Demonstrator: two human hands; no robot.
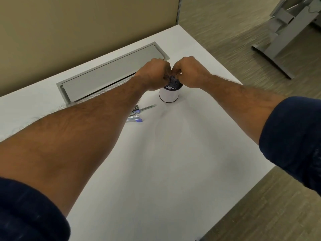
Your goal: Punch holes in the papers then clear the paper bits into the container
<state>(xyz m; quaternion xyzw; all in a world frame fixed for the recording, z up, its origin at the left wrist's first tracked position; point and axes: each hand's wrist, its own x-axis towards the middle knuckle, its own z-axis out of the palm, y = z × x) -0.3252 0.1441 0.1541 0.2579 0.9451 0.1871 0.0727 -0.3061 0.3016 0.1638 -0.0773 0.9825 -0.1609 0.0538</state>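
A small round container (168, 94), black mesh with a white wrap round its wall, stands on the white table (173, 162) near the far side. Some white bits lie inside it by the rim. My left hand (152, 73) and my right hand (189, 72) hover just over its opening, knuckles up, with curled fingertips meeting above the far mesh rim. Whatever the fingers pinch is hidden. A silver and blue hole punch (137, 115) lies left of the container, partly under my left forearm. No sheets of paper are visible.
A long grey cable-tray lid (104, 73) is set into the table behind my left hand. A beige partition wall (69, 32) closes off the far side. The table's right edge drops to a carpeted floor, where a grey desk frame (281, 32) stands.
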